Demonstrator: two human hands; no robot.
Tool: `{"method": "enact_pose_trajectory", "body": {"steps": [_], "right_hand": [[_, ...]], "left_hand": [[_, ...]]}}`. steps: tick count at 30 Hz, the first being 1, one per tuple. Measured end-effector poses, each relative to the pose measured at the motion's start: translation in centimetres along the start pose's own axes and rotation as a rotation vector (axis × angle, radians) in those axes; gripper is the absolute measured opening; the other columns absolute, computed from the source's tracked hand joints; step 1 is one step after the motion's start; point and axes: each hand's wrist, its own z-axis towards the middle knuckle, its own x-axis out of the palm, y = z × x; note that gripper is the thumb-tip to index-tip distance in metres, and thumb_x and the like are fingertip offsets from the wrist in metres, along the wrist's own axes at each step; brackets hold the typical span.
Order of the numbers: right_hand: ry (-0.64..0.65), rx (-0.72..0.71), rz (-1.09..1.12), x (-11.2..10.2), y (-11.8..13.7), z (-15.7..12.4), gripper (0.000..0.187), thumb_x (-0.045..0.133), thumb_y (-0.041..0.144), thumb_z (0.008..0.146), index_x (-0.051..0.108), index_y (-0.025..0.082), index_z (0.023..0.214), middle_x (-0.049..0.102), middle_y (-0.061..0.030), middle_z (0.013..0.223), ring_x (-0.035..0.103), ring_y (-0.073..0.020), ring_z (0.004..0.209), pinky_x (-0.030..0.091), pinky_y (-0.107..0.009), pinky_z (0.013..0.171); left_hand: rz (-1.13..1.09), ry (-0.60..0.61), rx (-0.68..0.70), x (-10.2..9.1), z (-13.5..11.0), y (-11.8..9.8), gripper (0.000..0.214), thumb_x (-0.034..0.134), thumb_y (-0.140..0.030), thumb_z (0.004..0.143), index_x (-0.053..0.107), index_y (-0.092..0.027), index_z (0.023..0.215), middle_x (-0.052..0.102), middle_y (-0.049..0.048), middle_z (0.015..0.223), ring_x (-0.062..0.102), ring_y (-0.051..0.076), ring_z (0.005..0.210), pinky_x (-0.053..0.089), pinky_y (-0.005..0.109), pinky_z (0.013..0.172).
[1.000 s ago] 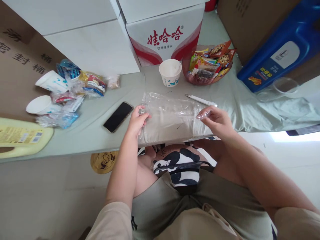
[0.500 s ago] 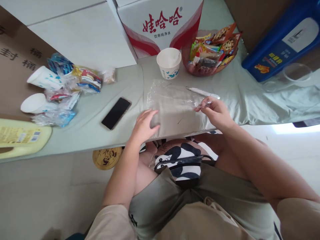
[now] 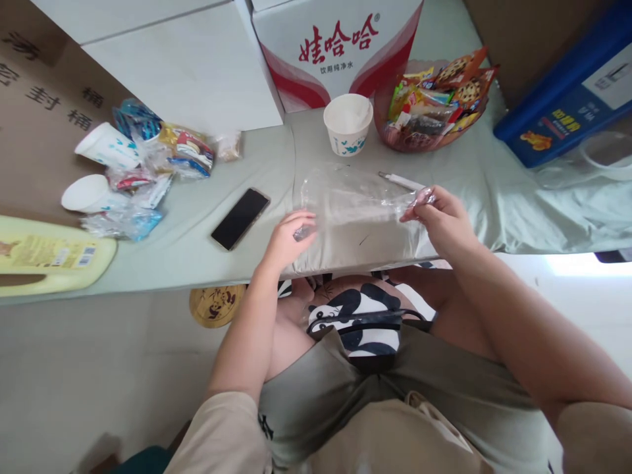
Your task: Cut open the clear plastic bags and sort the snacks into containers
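Observation:
A thin sheet of clear plastic film [image 3: 353,197] lies over the front of the cloth-covered table; whether it is a bag or a single layer I cannot tell. My right hand [image 3: 447,220] pinches its gathered right side between thumb and fingers, lifting it a little. At the left edge, my left hand [image 3: 290,240] has its fingers curled around a bunched bit of the film. Just behind the right hand lies a slim white pen-like tool [image 3: 402,182] with a pointed tip. A black phone [image 3: 241,218] rests left of the left hand.
Behind the film stand a white paper cup [image 3: 348,135] and a pink bowl [image 3: 412,141] of wrapped snacks. Leftward are tipped paper cups [image 3: 93,194], snack packets [image 3: 190,155] and a yellow jug [image 3: 54,257]. A blue container [image 3: 553,112] stands right; white boxes [image 3: 192,72] line the back.
My left hand's fingers have closed from a spread pose onto the film's edge. My right hand has gathered more film and raised it slightly. The view has shifted a little.

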Motion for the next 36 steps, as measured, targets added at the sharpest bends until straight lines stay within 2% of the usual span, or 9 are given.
{"method": "enact_pose_trajectory", "body": {"steps": [4, 7, 11, 15, 19, 22, 27, 33, 36], "right_hand": [[-0.088, 0.015, 0.032, -0.1, 0.0, 0.2, 0.013, 0.062, 0.029, 0.085, 0.050, 0.026, 0.082, 0.065, 0.0001, 0.076, 0.065, -0.0160, 0.065, 0.059, -0.036, 0.068], [-0.152, 0.049, 0.042, -0.1, 0.1, 0.2, 0.010, 0.065, 0.028, 0.084, 0.057, 0.026, 0.088, 0.068, 0.0003, 0.079, 0.063, -0.0141, 0.060, 0.057, -0.032, 0.063], [-0.125, 0.059, -0.030, 0.0, 0.2, 0.1, 0.006, 0.067, 0.030, 0.086, 0.065, 0.024, 0.084, 0.070, -0.0009, 0.077, 0.067, -0.0167, 0.069, 0.058, -0.035, 0.071], [-0.108, -0.038, -0.065, 0.5, 0.3, 0.3, 0.023, 0.063, 0.041, 0.093, 0.065, 0.024, 0.077, 0.071, -0.0022, 0.075, 0.070, -0.0191, 0.078, 0.058, -0.038, 0.081], [-0.107, -0.011, -0.123, 0.8, 0.3, 0.6, 0.024, 0.057, 0.043, 0.096, 0.064, 0.024, 0.083, 0.069, -0.0009, 0.068, 0.060, -0.0156, 0.056, 0.052, -0.033, 0.061], [-0.101, 0.023, -0.336, 0.8, 0.4, 0.7, 0.018, 0.056, 0.034, 0.093, 0.065, 0.023, 0.081, 0.069, -0.0018, 0.067, 0.052, -0.0145, 0.051, 0.045, -0.032, 0.058], [-0.089, 0.072, -0.699, 0.5, 0.6, 0.3, 0.017, 0.055, 0.027, 0.087, 0.070, 0.022, 0.093, 0.075, -0.0052, 0.078, 0.061, -0.0197, 0.065, 0.046, -0.037, 0.071], [-0.048, 0.161, -0.936, 0.0, 0.3, -0.2, 0.043, 0.061, 0.033, 0.082, 0.064, 0.023, 0.124, 0.075, -0.0111, 0.096, 0.065, -0.0296, 0.081, 0.048, -0.042, 0.072], [-0.019, 0.044, -0.966, 0.0, 0.0, -0.5, 0.059, 0.060, 0.030, 0.080, 0.057, 0.020, 0.138, 0.068, -0.0185, 0.118, 0.065, -0.0358, 0.098, 0.052, -0.050, 0.079]], "left_hand": [[-0.203, -0.167, -0.095, 0.3, 0.3, 0.4, 0.014, 0.073, -0.033, 0.080, 0.067, -0.021, 0.074, 0.074, 0.0044, 0.078, 0.074, 0.021, 0.087, 0.058, 0.034, 0.086], [-0.365, -0.296, -0.115, 0.2, 0.4, 0.6, 0.021, 0.074, -0.038, 0.081, 0.062, -0.022, 0.075, 0.062, -0.0018, 0.059, 0.061, 0.013, 0.053, 0.053, 0.027, 0.060], [-0.415, -0.382, -0.093, 0.4, 0.8, 0.7, 0.021, 0.071, -0.037, 0.084, 0.058, -0.022, 0.077, 0.060, -0.0027, 0.061, 0.060, 0.011, 0.057, 0.052, 0.023, 0.062], [-0.477, -0.403, -0.228, 0.8, 1.2, 0.6, 0.015, 0.062, -0.033, 0.090, 0.054, -0.022, 0.082, 0.066, -0.0015, 0.077, 0.062, 0.009, 0.061, 0.047, 0.018, 0.053], [-0.436, -0.359, -0.285, 1.3, 1.6, 0.6, 0.014, 0.057, -0.032, 0.093, 0.051, -0.023, 0.084, 0.061, -0.0044, 0.064, 0.042, 0.005, 0.037, 0.025, 0.019, 0.036], [-0.302, -0.325, -0.292, 1.5, 1.7, 0.8, 0.013, 0.056, -0.030, 0.094, 0.054, -0.023, 0.083, 0.056, -0.0057, 0.053, 0.035, 0.005, 0.033, 0.022, 0.019, 0.035], [-0.075, -0.276, -0.375, 1.6, 1.5, 1.2, 0.008, 0.059, -0.028, 0.089, 0.062, -0.021, 0.087, 0.058, -0.0045, 0.053, 0.043, 0.008, 0.037, 0.030, 0.019, 0.038], [0.198, -0.284, -0.324, 1.4, 1.5, 1.5, 0.017, 0.057, -0.035, 0.091, 0.065, -0.020, 0.089, 0.061, -0.0017, 0.056, 0.056, 0.014, 0.051, 0.042, 0.025, 0.054], [0.385, -0.348, -0.226, 1.5, 2.3, 2.0, 0.016, 0.062, -0.035, 0.090, 0.068, -0.020, 0.089, 0.070, 0.0042, 0.071, 0.066, 0.020, 0.072, 0.050, 0.033, 0.074]]}}
